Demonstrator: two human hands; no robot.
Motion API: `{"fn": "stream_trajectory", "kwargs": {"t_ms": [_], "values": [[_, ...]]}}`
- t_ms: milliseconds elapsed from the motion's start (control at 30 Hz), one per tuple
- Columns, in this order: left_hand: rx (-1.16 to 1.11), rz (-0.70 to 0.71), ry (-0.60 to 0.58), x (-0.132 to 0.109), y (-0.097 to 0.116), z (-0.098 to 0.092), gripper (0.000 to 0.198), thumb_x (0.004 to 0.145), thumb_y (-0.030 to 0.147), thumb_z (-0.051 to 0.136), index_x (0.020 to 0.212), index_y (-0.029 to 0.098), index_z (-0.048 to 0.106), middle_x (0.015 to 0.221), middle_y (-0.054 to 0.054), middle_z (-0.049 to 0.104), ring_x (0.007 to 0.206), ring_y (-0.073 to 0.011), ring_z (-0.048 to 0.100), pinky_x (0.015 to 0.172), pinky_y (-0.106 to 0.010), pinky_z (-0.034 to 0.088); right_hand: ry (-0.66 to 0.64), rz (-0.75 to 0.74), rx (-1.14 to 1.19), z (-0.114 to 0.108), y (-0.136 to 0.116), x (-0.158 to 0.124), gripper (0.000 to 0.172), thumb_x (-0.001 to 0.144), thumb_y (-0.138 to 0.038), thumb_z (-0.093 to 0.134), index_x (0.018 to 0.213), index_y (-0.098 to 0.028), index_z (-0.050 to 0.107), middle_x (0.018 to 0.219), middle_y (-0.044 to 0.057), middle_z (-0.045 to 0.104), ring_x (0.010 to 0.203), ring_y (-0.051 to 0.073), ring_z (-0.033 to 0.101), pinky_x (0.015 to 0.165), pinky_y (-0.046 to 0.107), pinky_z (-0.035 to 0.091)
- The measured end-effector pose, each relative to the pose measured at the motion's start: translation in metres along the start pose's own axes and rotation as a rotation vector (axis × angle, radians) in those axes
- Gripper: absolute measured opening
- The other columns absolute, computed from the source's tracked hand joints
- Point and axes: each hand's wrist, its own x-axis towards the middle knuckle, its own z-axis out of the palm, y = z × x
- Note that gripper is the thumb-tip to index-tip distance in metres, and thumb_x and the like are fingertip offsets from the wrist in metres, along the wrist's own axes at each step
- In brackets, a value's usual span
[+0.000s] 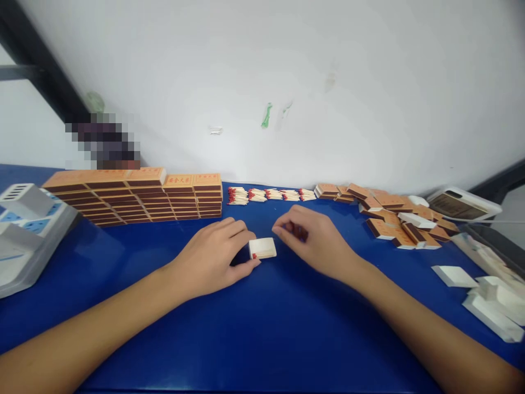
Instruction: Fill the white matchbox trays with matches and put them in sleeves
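A small white matchbox tray (263,247) lies on the blue table, with a few red-headed matches (264,254) along its near side. My left hand (215,256) grips the tray's left end between thumb and fingers. Just right of the tray, my right hand (314,238) is closed in a pinch, apart from the tray; whether anything is between its fingertips I cannot make out. Beyond the hands, several small piles of matches (257,195) lie in a row near the wall, red heads to the left.
Stacked matchboxes (135,197) form a wall at the back left. Loose matchboxes (389,216) are heaped at the back right, beside a phone-like object (463,204). White trays (492,312) lie at the right edge; a power strip (30,241) stands at the left.
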Motion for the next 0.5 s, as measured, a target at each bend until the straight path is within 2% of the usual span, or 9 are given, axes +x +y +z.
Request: {"fn": "stream_trajectory", "kwargs": {"t_ms": [133, 200, 267, 367, 500], "values": [[-0.076, -0.127, -0.070, 0.005, -0.003, -0.012, 0.025, 0.095, 0.039, 0.074, 0.113, 0.021, 0.072, 0.107, -0.003, 0.070, 0.097, -0.0231, 0.068, 0.077, -0.036, 0.052, -0.010, 0.095, -0.106, 0.007, 0.027, 0.049, 0.003, 0.095, -0.022, 0.072, 0.093, -0.019, 0.073, 0.087, 0.003, 0.069, 0.073, 0.017, 0.061, 0.073, 0.032, 0.048], [-0.121, -0.156, -0.113, 0.006, -0.004, -0.014, 0.024, 0.095, 0.040, 0.075, 0.110, 0.022, 0.074, 0.105, -0.003, 0.069, 0.095, -0.0222, 0.068, 0.074, -0.034, 0.051, -0.019, 0.101, -0.127, 0.016, 0.036, 0.074, 0.007, 0.092, -0.023, 0.076, 0.096, -0.019, 0.073, 0.096, 0.005, 0.071, 0.075, 0.017, 0.062, 0.076, 0.032, 0.049], [-0.149, -0.159, -0.130, 0.005, -0.007, -0.014, 0.022, 0.095, 0.040, 0.074, 0.109, 0.022, 0.075, 0.104, -0.003, 0.069, 0.095, -0.0224, 0.067, 0.075, -0.034, 0.051, -0.026, 0.108, -0.150, 0.025, 0.043, 0.093, 0.010, 0.091, -0.025, 0.078, 0.092, -0.018, 0.072, 0.097, 0.007, 0.071, 0.080, 0.019, 0.063, 0.077, 0.032, 0.048], [-0.200, -0.139, -0.086, 0.001, -0.012, -0.009, 0.023, 0.095, 0.039, 0.075, 0.111, 0.023, 0.074, 0.104, -0.002, 0.069, 0.095, -0.0216, 0.066, 0.078, -0.034, 0.052, -0.057, 0.133, -0.172, 0.034, 0.048, 0.106, 0.015, 0.091, -0.026, 0.079, 0.085, -0.018, 0.069, 0.093, 0.007, 0.071, 0.082, 0.020, 0.063, 0.075, 0.031, 0.046], [-0.226, -0.073, -0.018, -0.004, -0.020, -0.002, 0.023, 0.095, 0.036, 0.075, 0.114, 0.023, 0.071, 0.105, -0.002, 0.069, 0.096, -0.0209, 0.066, 0.080, -0.034, 0.052, -0.115, 0.175, -0.193, 0.032, 0.050, 0.101, 0.017, 0.095, -0.027, 0.076, 0.083, -0.018, 0.067, 0.088, 0.006, 0.069, 0.076, 0.018, 0.061, 0.069, 0.030, 0.042]]}}
